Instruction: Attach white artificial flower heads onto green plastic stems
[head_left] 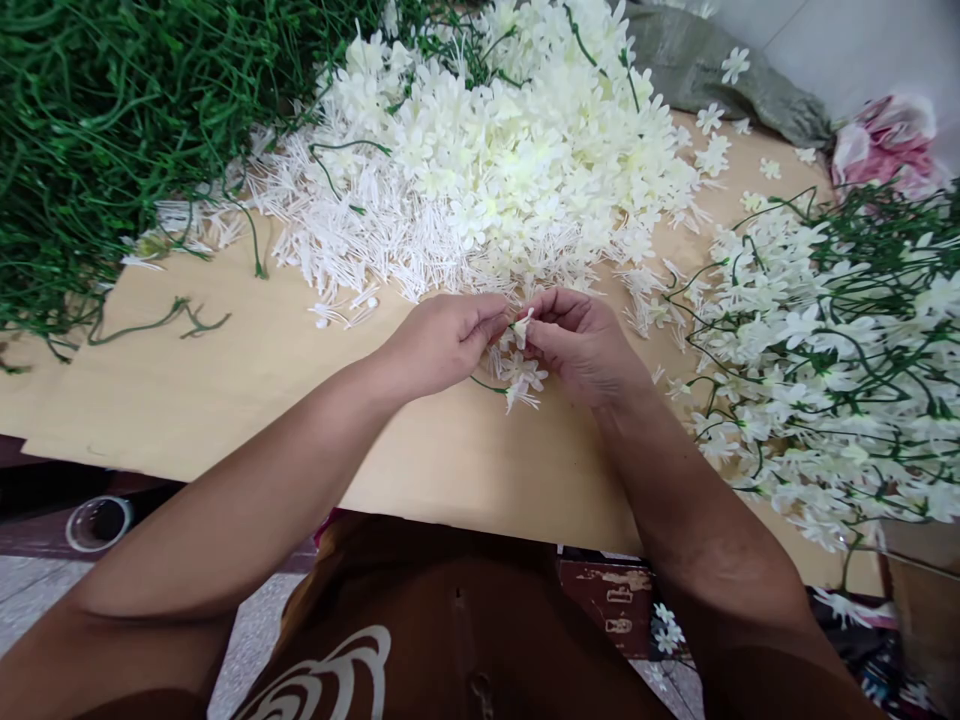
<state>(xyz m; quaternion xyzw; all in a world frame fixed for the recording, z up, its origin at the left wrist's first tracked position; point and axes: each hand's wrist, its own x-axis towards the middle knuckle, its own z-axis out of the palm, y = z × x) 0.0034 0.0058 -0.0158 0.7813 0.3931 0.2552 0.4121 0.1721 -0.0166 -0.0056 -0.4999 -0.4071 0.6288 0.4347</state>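
My left hand [457,340] pinches a green plastic stem [489,384], most of it hidden behind the fingers. Opposite it, my right hand [574,340] has its thumb and fingertips closed on a small white artificial flower [523,328] at the stem's tip. Below the fingertips hang more white blossoms [523,374] with thin white stamens. Both hands meet over the tan board, just in front of a heap of loose white stamens [397,235] and a pile of loose white petals [525,140].
Bare green stems [142,130] are heaped at the far left. Flowered stems [832,370] lie piled on the right. A tan board [247,370] covers the table, with a few loose stems on it. Behind are a grey-green sack [720,70] and a pink-and-white bag [889,145].
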